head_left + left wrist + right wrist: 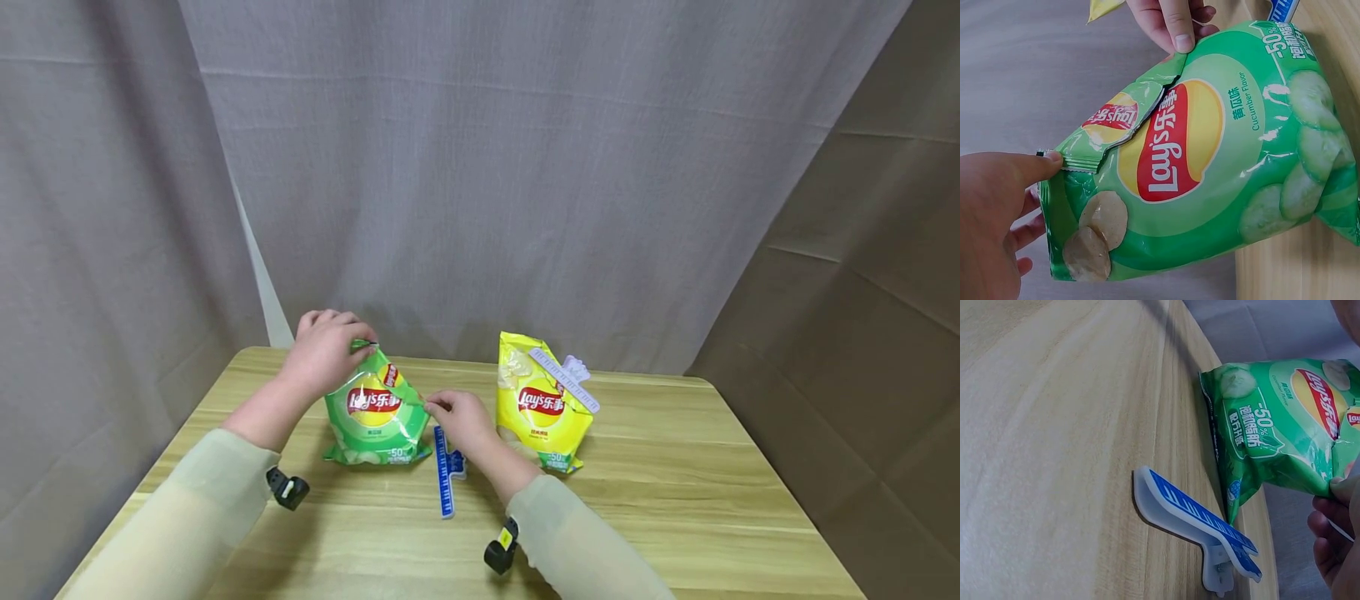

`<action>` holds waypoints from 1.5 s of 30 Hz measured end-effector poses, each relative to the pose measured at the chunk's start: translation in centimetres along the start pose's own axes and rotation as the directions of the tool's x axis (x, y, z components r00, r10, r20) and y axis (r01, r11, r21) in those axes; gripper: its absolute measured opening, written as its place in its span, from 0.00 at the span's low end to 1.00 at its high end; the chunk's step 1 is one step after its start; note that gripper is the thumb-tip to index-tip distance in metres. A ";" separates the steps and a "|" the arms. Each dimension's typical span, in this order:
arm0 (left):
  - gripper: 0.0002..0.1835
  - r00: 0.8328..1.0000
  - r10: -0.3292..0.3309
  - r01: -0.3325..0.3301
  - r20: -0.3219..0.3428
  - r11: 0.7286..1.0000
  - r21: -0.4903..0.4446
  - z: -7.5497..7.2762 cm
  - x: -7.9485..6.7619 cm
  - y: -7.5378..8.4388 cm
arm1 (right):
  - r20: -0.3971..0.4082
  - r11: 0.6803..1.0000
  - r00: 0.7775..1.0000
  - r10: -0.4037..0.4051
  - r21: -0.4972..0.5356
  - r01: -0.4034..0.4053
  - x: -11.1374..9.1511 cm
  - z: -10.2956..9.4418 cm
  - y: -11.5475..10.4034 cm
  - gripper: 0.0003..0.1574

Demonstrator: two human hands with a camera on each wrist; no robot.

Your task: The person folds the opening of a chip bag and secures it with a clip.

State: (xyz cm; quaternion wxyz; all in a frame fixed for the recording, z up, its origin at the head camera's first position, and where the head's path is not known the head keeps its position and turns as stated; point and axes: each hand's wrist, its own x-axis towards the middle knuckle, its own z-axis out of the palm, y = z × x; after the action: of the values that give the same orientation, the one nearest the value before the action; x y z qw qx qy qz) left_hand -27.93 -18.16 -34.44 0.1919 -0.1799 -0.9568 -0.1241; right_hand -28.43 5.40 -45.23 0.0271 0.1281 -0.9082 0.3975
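Observation:
A green chip bag point(375, 417) with a cucumber print stands on the wooden table, its top right corner folded down across the front. My left hand point(327, 350) pinches the upper end of the fold; in the left wrist view the thumb of that left hand point(997, 206) lies on the folded flap. At the fold's lower end, my right hand point(459, 417) pinches the bag's right edge between thumb and fingers. Below the right hand lies a blue and white bag clip point(444, 475), seen from its side as a clip point(1197, 525) in the right wrist view.
To the right stands a yellow chip bag point(540, 417), its folded corner held by a lilac clip point(564, 381). A grey curtain point(510, 183) hangs behind the wooden table point(675, 483). A brown cloth point(862, 292) hangs at the right side.

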 end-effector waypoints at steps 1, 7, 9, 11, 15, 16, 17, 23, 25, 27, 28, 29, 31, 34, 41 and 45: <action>0.09 1.000 0.000 0.000 0.000 1.000 0.000 0.0 0.0 0.0 | -0.004 1.000 1.000 -0.003 -0.001 0.003 0.0 0.0 0.0 0.13; 0.08 1.000 -0.009 0.010 0.011 1.000 -0.007 -0.1 0.0 0.1 | 0.003 1.000 1.000 -0.007 -0.006 0.007 -0.1 0.0 0.1 0.14; 0.09 1.000 -0.014 0.015 0.017 1.000 -0.012 -0.1 0.0 0.1 | 0.010 1.000 1.000 -0.005 -0.009 0.005 -0.2 -0.1 0.1 0.14; 0.09 1.000 -0.018 0.018 0.020 1.000 -0.015 -0.2 -0.1 0.1 | 0.012 1.000 1.000 -0.017 -0.016 0.018 -0.4 -0.1 0.1 0.14; 0.09 1.000 -0.019 0.020 0.020 1.000 -0.018 -0.3 -0.2 0.2 | 0.016 0.998 0.999 -0.046 -0.049 0.047 -1.0 -0.2 0.2 0.15; 0.09 1.000 -0.019 0.019 0.020 1.000 -0.016 -0.3 -0.2 0.2 | 0.021 0.997 0.999 -0.048 -0.064 0.049 -1.2 -0.3 0.2 0.15; 0.09 1.000 -0.018 0.018 0.021 1.000 -0.016 -0.3 -0.2 0.2 | 0.028 0.996 0.999 -0.044 -0.082 0.046 -1.3 -0.3 0.3 0.16; 0.09 1.000 -0.017 0.018 0.020 1.000 -0.015 -0.4 -0.2 0.3 | 0.141 0.978 0.990 0.016 -0.208 0.014 -2.6 -0.9 0.4 0.21; 0.09 1.000 -0.017 0.017 0.018 1.000 -0.017 -0.4 -0.2 0.3 | 0.182 0.968 0.983 0.032 -0.249 0.015 -3.1 -1.1 0.4 0.22; 0.09 1.000 -0.015 0.015 0.017 1.000 -0.018 -0.4 -0.3 0.3 | 0.205 0.957 0.978 0.044 -0.288 0.018 -3.4 -1.3 0.4 0.24; 0.09 1.000 -0.015 0.015 0.017 1.000 -0.020 -0.3 -0.3 0.3 | 0.212 0.952 0.976 0.048 -0.305 0.019 -3.6 -1.3 0.4 0.24; 0.09 1.000 -0.015 0.015 0.016 1.000 -0.020 -0.3 -0.3 0.3 | 0.215 0.946 0.975 0.055 -0.324 0.018 -3.7 -1.4 0.4 0.25; 0.09 1.000 -0.016 0.017 0.016 1.000 -0.020 -0.3 -0.3 0.3 | 0.219 0.937 0.973 0.074 -0.348 0.007 -4.0 -1.4 0.4 0.28; 0.09 1.000 -0.020 0.021 0.018 1.000 -0.020 -0.2 -0.3 0.2 | 0.225 0.927 0.968 0.110 -0.375 -0.018 -4.3 -1.3 0.6 0.31; 0.09 1.000 -0.018 0.018 0.017 1.000 -0.018 -0.2 -0.3 0.2 | 0.216 0.896 0.964 0.153 -0.441 -0.043 -4.6 -1.0 0.9 0.34; 0.09 1.000 -0.016 0.016 0.015 1.000 -0.019 -0.2 -0.4 0.3 | 0.200 0.892 0.965 0.169 -0.448 -0.063 -4.6 -0.9 1.2 0.33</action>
State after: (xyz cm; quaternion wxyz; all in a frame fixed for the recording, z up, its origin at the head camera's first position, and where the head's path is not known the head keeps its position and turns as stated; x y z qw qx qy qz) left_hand -27.47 -18.08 -34.40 0.1823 -0.1748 -0.9583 -0.1335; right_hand -24.35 7.80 -46.13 -0.0758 0.1098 -0.9771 0.1660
